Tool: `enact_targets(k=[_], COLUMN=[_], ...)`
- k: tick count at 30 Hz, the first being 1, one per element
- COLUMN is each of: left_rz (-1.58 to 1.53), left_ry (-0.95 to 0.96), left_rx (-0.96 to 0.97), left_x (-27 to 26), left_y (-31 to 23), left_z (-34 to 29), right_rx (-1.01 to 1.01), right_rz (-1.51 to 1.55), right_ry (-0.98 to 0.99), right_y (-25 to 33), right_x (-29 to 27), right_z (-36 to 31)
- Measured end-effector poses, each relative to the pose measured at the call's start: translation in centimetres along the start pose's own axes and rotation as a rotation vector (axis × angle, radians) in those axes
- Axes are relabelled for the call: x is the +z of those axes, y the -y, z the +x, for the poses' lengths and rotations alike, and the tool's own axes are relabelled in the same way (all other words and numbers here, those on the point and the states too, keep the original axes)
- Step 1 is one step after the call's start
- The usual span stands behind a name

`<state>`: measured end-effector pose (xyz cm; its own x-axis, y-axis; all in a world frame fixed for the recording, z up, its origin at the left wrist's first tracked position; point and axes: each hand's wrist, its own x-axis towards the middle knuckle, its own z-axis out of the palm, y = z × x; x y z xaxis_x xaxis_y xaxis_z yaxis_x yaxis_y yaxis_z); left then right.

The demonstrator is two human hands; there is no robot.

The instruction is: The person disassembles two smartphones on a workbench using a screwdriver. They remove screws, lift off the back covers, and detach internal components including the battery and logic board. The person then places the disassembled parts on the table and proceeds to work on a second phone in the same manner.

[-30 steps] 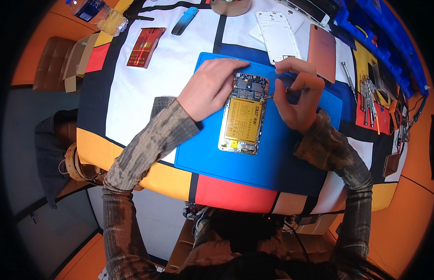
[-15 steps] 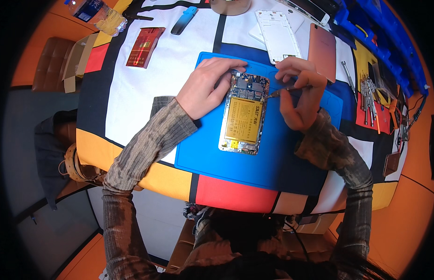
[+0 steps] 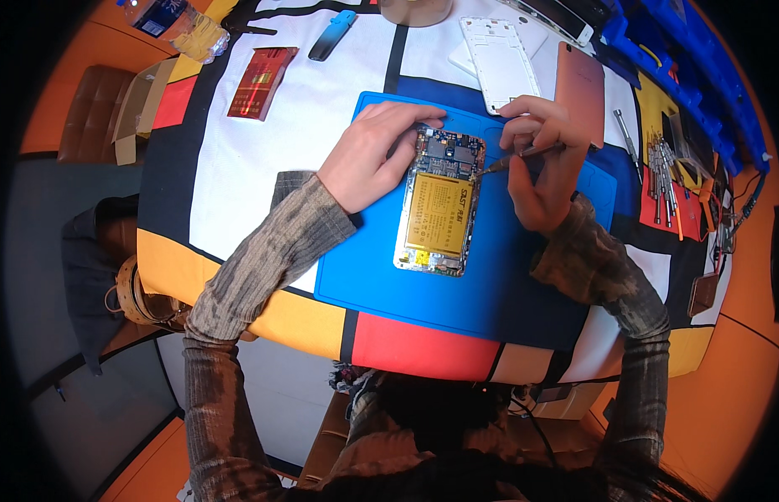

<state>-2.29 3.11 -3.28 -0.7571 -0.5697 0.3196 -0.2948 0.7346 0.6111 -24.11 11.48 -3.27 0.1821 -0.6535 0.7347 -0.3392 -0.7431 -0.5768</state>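
Opened phone (image 3: 438, 213), long axis near 12–6 o'clock, lies at 8 o'clock from the right hand (image 3: 548, 187), pinching a slim tool (image 3: 497, 166); left hand (image 3: 368, 161), thumb spread, nearer.

The left hand (image 3: 368, 163) arched palm-down, fingers stretched toward the far right; the right hand (image 3: 547, 171) curled in a pinch. The sleeved left forearm (image 3: 268, 255) and right forearm (image 3: 611, 276) slanted inward.

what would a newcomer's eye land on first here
Probably the opened phone, its yellow battery bared, on the bright blue mat. Next, the right hand holding a thin tool toward the phone's right edge, with the left hand at its upper left. A shiny red packet stands out at upper left.
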Motion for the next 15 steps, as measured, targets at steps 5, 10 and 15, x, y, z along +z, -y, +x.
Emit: enact_targets(k=[5,10,15], left_rz=[0.006,0.007,0.011], left_ry=[0.003,0.002,0.003], left_rx=[-0.007,-0.009,-0.009], left_x=[0.00,0.02,0.01], left_y=[-0.04,-0.05,-0.06], left_z=[-0.01,0.00,-0.01], right_rx=[0.017,0.004,0.041], right_rz=[-0.029,0.087,0.034], right_ry=[-0.013,-0.027,-0.023], right_y=[0.10,-0.10,0.00], right_x=[0.13,0.02,0.15], right_z=[-0.16,-0.06,-0.28])
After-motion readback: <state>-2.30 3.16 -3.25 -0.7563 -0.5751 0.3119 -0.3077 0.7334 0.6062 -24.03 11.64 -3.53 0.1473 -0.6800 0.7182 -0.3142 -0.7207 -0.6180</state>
